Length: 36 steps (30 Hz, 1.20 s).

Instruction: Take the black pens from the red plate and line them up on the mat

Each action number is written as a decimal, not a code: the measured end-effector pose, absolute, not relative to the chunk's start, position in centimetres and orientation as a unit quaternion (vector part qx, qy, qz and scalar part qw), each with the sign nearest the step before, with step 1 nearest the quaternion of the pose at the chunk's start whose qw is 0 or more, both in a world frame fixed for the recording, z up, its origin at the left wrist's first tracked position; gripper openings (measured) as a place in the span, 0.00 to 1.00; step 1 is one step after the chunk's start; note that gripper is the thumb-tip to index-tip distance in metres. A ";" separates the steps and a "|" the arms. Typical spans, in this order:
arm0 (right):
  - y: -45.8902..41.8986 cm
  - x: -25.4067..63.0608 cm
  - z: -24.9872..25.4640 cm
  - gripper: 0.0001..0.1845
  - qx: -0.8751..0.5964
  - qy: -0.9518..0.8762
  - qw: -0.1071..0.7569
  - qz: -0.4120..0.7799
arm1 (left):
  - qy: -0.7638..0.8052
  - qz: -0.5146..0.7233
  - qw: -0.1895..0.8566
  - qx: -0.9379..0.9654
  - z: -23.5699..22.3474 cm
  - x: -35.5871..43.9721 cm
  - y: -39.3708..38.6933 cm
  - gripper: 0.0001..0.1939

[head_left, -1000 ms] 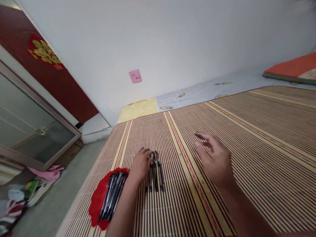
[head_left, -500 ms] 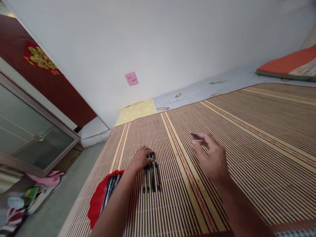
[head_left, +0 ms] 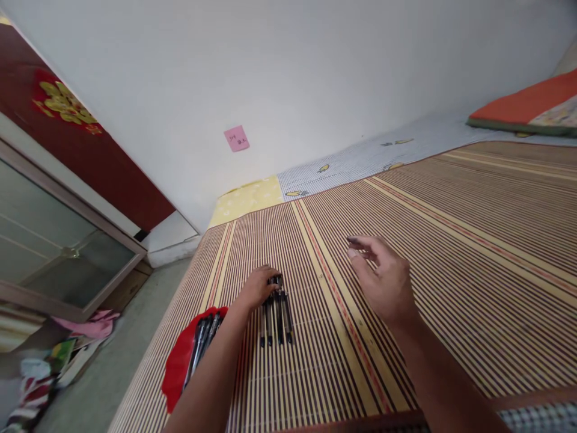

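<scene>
Several black pens [head_left: 276, 322] lie side by side in a row on the striped mat [head_left: 324, 355]. My left hand [head_left: 259, 287] is curled over the far ends of these pens, its fingers closed around them; the exact grip is partly hidden. To the right, my right hand [head_left: 381, 273] hovers above the mat with thumb and index finger apart. A dark patch shows at its index fingertip, too small to make out. A red scalloped dish [head_left: 177, 364] sits beside my left forearm. More pens [head_left: 198, 346] lie in it, partly hidden by the arm.
Patterned bedding [head_left: 342, 171] runs along the wall behind the mat, with an orange quilt [head_left: 518, 105] at the far right. A pink note [head_left: 237, 138] is on the wall. Left of the bed edge are a framed glass panel [head_left: 58, 240] and clutter on the floor.
The view has shifted slightly. My left hand stays at the far ends of the row, where the pens at the right lie a little closer together. My right hand holds nearly the same pose.
</scene>
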State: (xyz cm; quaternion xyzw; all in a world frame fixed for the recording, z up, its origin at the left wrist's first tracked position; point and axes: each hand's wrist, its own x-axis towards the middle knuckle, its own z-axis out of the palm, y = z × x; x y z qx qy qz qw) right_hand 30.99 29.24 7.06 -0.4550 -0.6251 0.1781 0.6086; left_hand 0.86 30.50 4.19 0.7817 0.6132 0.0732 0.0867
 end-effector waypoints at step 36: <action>24.5 22.3 2.0 0.32 -0.366 -0.877 0.128 0.283 | 0.725 0.048 -0.053 0.685 0.6 4.9 16.1 0.29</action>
